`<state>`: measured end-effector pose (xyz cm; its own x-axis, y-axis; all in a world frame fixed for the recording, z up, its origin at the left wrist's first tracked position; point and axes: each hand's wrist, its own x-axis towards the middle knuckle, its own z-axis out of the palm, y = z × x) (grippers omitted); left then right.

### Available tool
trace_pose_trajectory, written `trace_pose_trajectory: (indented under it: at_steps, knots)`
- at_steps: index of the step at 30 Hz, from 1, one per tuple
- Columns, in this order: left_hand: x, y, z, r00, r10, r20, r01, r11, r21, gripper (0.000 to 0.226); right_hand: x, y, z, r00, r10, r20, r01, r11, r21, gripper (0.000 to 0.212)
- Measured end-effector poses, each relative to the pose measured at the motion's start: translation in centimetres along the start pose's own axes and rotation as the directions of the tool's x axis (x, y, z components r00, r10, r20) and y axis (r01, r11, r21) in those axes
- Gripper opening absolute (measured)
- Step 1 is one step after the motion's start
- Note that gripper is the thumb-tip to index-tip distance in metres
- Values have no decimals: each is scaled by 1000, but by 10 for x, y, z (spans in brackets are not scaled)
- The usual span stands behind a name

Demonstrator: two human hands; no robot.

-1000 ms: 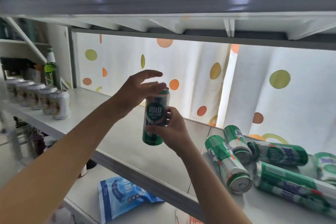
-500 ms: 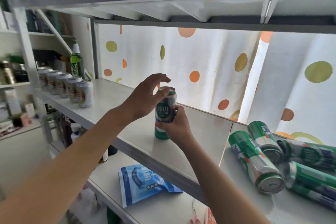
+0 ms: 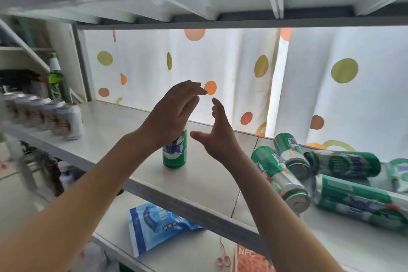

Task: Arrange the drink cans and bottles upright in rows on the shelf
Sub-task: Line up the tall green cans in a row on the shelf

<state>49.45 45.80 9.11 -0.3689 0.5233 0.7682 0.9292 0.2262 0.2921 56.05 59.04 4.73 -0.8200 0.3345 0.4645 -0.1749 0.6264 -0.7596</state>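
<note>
At the centre of the frame we see a green beer can (image 3: pixel 174 152) standing upright on the white shelf (image 3: pixel 114 130), near its front edge. Our left hand (image 3: pixel 174 112) hangs in front of the can's top, fingers straight and relaxed, grasping nothing; whether the palm touches the can we cannot tell. Our right hand (image 3: pixel 217 132) is just right of the can, apart from it, fingers spread loosely and holding nothing. At the right of the frame a heap of green cans (image 3: pixel 331 174) lies on its side on the same shelf. At the left edge a row of silver cans (image 3: pixel 44 115) stands upright, with a green glass bottle (image 3: pixel 57 79) behind it. Lower centre, on the shelf below, lies a blue packet (image 3: pixel 154 225), and pink scissors (image 3: pixel 223 257) lie to its right.
</note>
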Motion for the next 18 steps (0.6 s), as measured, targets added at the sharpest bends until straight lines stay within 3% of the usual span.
trace_pose_trajectory:
  at_steps: [6, 10, 15, 18]
  knots:
    - [11, 34, 34, 990, 138, -5, -138, 987, -81, 32, -29, 7, -70, 969, -152, -197, 100, 963, -250, 63]
    - [14, 63, 63, 983, 184, 22, -178, 970, -165, 32, -51, 19, -107, 944, -172, -283, 68, 936, -345, 41]
    - [11, 86, 104, 962, 213, 172, -175, 961, -214, 32, -82, 32, -145, 929, -141, -342, -7, 918, -396, 35]
    - [9, 95, 123, 928, 176, 328, -87, 959, -269, 39, -100, 39, -160, 923, -102, -371, -68, 906, -417, 32]
